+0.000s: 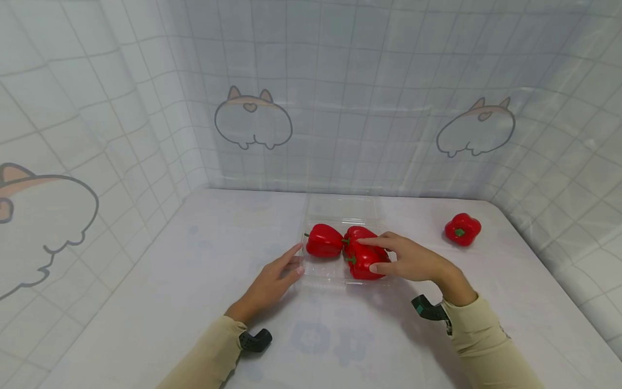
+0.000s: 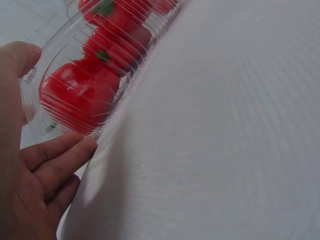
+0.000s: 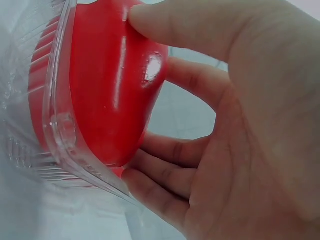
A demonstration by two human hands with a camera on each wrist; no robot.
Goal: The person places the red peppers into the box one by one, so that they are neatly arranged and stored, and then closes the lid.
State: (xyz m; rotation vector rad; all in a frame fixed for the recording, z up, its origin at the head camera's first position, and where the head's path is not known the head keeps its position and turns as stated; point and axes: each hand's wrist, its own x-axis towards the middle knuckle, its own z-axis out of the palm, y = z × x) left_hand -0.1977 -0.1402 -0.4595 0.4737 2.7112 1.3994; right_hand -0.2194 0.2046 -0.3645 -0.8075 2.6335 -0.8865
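A clear plastic container (image 1: pixel 316 270) lies with its lid (image 1: pixel 342 207) folded back behind it. Inside are a red pepper (image 1: pixel 324 241) at the left, another (image 1: pixel 358 234) at the back right and a third (image 1: pixel 367 262) at the front right. My right hand (image 1: pixel 418 259) grips the front-right pepper, thumb on its near side, fingers over the far side; the right wrist view shows this pepper (image 3: pixel 112 85) against the container's edge. My left hand (image 1: pixel 269 283) touches the container's left side with fingers and thumb spread; in the left wrist view, the hand (image 2: pixel 40 175) is at the ribbed wall.
Another red pepper (image 1: pixel 462 229) sits on the white table (image 1: pixel 194 302) at the back right, apart from the container. A white gridded curtain (image 1: pixel 340 108) with cartoon prints hangs behind the table and along both sides.
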